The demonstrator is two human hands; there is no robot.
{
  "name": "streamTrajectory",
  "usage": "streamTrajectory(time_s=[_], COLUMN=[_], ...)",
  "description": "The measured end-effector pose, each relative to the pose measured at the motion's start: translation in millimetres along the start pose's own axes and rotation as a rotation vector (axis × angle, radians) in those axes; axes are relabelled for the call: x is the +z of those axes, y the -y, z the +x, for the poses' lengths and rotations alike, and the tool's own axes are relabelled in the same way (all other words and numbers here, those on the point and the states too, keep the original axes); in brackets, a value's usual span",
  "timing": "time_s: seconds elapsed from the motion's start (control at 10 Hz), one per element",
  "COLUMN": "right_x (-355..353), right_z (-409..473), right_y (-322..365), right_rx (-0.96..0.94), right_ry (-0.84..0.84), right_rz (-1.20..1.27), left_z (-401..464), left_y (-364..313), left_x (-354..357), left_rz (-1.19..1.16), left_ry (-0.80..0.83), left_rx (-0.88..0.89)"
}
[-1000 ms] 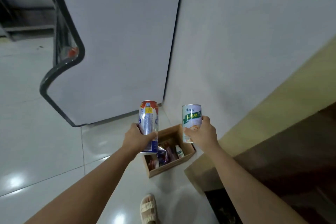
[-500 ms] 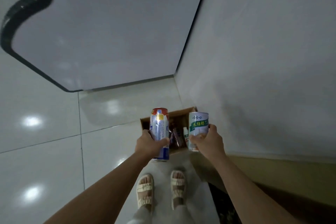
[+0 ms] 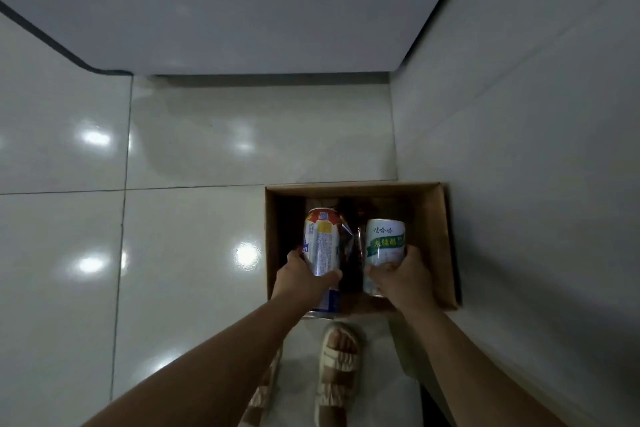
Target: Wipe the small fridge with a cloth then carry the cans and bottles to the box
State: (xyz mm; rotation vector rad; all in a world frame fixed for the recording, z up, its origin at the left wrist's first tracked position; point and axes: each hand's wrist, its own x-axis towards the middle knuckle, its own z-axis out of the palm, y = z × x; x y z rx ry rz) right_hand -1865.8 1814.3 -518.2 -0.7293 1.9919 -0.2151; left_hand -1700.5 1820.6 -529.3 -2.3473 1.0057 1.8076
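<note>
An open cardboard box [image 3: 437, 239] sits on the tiled floor against the right-hand wall, straight below me. My left hand [image 3: 301, 279] grips a tall silver and blue can [image 3: 322, 246] with a red and yellow top, held over the box's left part. A white can with a green label [image 3: 383, 246] is in my right hand [image 3: 403, 276], over the middle of the box. Both cans are upright and close together. The inside of the box is dark; some packets or bottles lie in it, largely hidden by the cans.
A large white appliance or cabinet [image 3: 242, 7] with a dark rim stands ahead. The white wall [image 3: 519, 149] rises on the right. Glossy white floor tiles [image 3: 190, 236] spread to the left. My sandalled feet [image 3: 337, 367] stand just before the box.
I have stepped up to the box and my view has tipped down. Both hands, with their cans, have come from in front of the box to over its opening.
</note>
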Motion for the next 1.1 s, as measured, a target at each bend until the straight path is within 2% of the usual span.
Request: streamTrajectory(time_s=[0.3,0.5,0.8,1.0,1.1], right_x=[75,102,100,58,32], right_z=[129,171,151,85,41], right_y=[-58,-88,-92,-48,-14], right_rx=[-0.055,-0.027,-0.063,-0.051,-0.088], right_ry=[0.053,0.081,0.142,0.133,0.073], right_rz=[-0.147,-0.174,-0.153,-0.202,-0.198], left_z=[142,185,169,102,53], left_y=[43,66,58,32,17], left_x=[73,111,108,63,35], left_rz=[-0.054,-0.098,-0.08,0.042,0.035], left_ry=[-0.124,-0.164,-0.13,-0.125,-0.13], left_rx=[-0.065,-0.079,-0.059,-0.023,0.027])
